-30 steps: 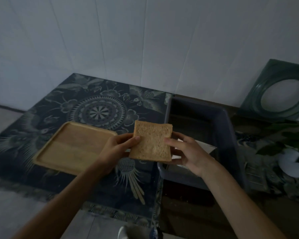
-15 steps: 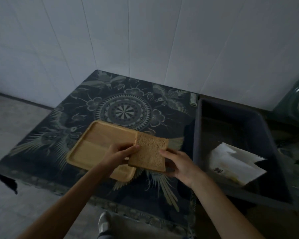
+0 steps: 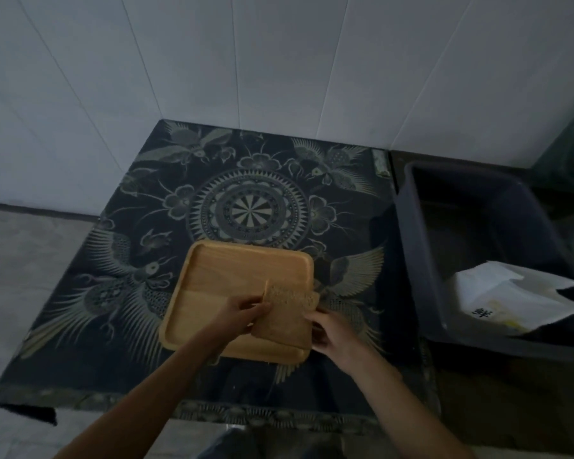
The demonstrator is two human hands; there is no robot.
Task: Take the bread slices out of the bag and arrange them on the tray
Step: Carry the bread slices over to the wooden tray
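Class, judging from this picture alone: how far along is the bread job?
Done: one slice is out of the bag, which lies in the bin.
In hand: both hands, left and right, hold that slice over the tray's near right corner.
Left: setting it down; the tray holds no other slices. Whether the bag holds more cannot be seen.

The tray is smooth, matt wood. The bread slice looks coarse and porous. A patterned cloth covers the table.
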